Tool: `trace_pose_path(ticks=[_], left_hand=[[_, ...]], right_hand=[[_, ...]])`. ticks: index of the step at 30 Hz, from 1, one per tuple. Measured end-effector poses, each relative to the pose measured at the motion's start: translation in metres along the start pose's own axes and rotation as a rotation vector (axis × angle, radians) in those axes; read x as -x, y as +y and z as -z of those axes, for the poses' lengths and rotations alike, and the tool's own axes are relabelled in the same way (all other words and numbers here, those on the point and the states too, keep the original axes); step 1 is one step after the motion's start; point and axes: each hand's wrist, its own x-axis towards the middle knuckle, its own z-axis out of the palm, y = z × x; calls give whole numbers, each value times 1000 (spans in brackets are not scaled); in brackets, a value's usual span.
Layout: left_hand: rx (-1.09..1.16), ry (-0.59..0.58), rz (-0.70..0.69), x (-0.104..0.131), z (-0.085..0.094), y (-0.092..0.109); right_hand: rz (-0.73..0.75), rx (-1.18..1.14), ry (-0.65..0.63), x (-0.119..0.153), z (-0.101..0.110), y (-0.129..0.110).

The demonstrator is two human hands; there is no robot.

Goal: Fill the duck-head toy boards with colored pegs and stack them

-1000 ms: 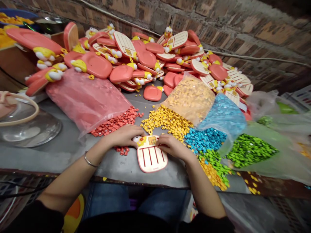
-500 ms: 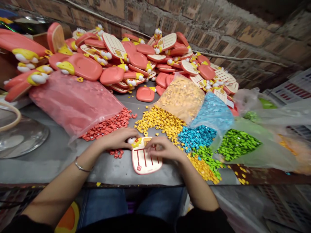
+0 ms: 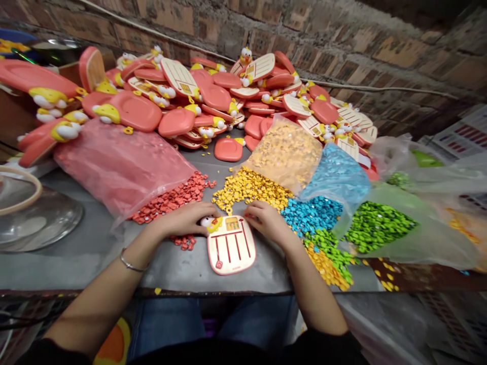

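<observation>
Slotted board [image 3: 232, 253] lies flat on the counter [image 3: 171, 271], left hand [image 3: 186, 218] clamped around its bird-head corner; right hand [image 3: 268, 223] curls at its upper right edge, grip unclear. Beyond: yellow pieces [image 3: 254, 188], then heaped pink boards [image 3: 218, 96].

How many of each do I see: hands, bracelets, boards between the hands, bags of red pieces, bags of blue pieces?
Left hand and right hand: 2
Bracelet: 1
Bird-headed board: 1
Bag of red pieces: 1
Bag of blue pieces: 1
Total: 6
</observation>
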Motion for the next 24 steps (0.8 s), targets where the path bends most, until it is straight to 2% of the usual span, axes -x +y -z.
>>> trace_pose_path(ticks=[2, 6, 13, 19, 24], left_hand=[[-4, -1, 4, 0, 0, 0], [-24, -1, 12, 0, 0, 1], [-109, -31, 10, -1, 1, 7], [-141, -34, 38, 0, -1, 9], [-141, -27, 32, 0, -2, 8]], right_hand=[[33, -42, 12, -2, -3, -2], [2, -7, -31, -5, -8, -6], [103, -130, -172, -1, 4, -7], [-23, -6, -165, 2, 3, -14], [128, -123, -295, 5, 8, -17]])
